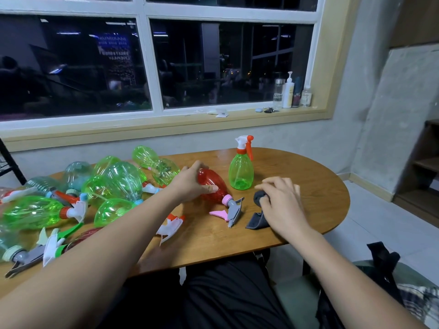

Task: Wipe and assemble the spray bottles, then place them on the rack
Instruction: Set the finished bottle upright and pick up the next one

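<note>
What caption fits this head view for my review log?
The left hand grips a lying red spray bottle; the right hand holds a grey cloth beside an upright green bottle.

The lying red bottle wears a pink collar and a grey-and-pink trigger; the upright green bottle has a white-and-orange head; the cloth is dark grey; the table is brown wood grain; the left heap is mostly green.

Nothing reads clearly: the reflected sign in the window is mirrored, blurred.
</note>
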Motion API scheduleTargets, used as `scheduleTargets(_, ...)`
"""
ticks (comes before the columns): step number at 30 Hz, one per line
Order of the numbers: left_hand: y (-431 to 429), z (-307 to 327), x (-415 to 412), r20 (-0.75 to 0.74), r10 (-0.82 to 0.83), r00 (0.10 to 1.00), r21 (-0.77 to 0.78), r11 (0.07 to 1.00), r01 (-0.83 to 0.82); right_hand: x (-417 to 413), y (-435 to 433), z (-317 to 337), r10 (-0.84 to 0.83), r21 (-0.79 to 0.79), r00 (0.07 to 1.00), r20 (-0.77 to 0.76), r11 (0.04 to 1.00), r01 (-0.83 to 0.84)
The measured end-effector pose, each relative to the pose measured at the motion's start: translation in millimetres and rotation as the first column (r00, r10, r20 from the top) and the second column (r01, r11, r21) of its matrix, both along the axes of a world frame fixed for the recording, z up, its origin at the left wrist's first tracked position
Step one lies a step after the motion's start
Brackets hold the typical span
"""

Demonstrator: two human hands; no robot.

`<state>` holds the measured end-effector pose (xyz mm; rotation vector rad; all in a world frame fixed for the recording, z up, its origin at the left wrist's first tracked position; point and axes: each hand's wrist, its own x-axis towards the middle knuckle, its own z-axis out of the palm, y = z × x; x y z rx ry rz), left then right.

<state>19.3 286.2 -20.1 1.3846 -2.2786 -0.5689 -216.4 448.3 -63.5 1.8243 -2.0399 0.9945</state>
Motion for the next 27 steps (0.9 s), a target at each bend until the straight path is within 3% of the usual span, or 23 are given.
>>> scheduleTargets(7,-1.2,-5.6,4.5,-0.050,0.004,0.999,0.031,1.000,-0.003,32.2,-13.3,3.3,0.069,0.250,0.992,0.110,0.964,-0.094)
scheduleTargets(10,-3.3,-6.4,5.2,-0.072,-0.005,0.997,0.078,0.997,0.010,31.4,-16.9,3.5,0.076,0.200,0.961,0.266,0.971,-0.133)
scheduleTargets(14,-1.7,-4.8,2.8,-0.220,0.000,0.976,0.176,0.984,0.040,32.4,-12.4,4.5,0.087,0.097,0.942,0.323,0.987,-0.125)
scheduleTargets(16,0.8,-3.8,-1.7,-0.223,0.013,0.975,0.168,0.985,0.026,33.9,-8.3,2.7,0.127,0.046,0.951,0.283,0.988,-0.146)
scheduleTargets(21,5.7,-2.5,-10.9,-0.136,0.013,0.991,0.113,0.994,0.003,40.6,0.8,-10.3,0.244,0.009,0.968,-0.061,0.970,-0.244)
scheduleTargets(27,1.3,-4.6,-8.3,-0.077,0.014,0.997,0.024,1.000,-0.012,35.4,1.5,-24.9,0.286,0.053,0.954,-0.092,0.958,-0.282)
